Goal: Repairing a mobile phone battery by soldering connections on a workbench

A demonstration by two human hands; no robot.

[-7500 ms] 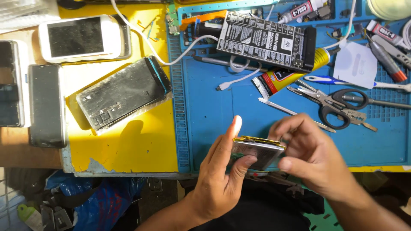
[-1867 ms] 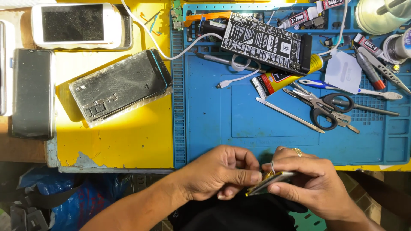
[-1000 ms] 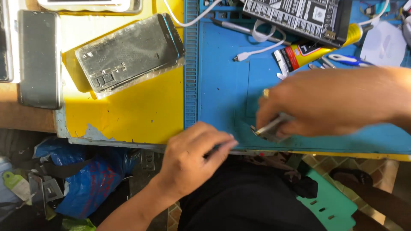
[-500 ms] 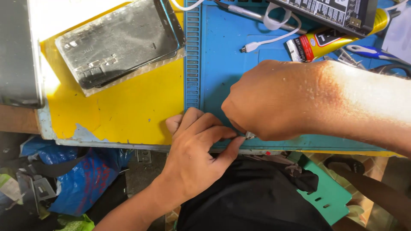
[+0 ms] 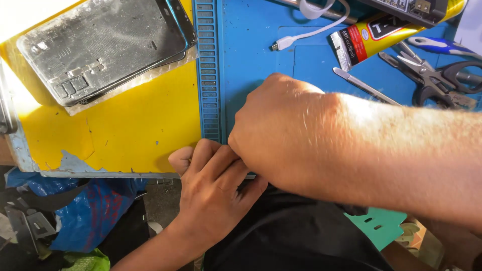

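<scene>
Right hand (image 5: 281,135) lower, beside scissors (image 5: 432,80)

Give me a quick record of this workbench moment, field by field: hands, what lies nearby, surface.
left hand: at the bench's near edge, fingers curled under the right hand
right hand: fist over the blue mat, covering whatever it grips
held item: hidden, cannot tell
left of hands: opened phone back on yellow board
right of hands: glue tube, scissors, white cable
</scene>
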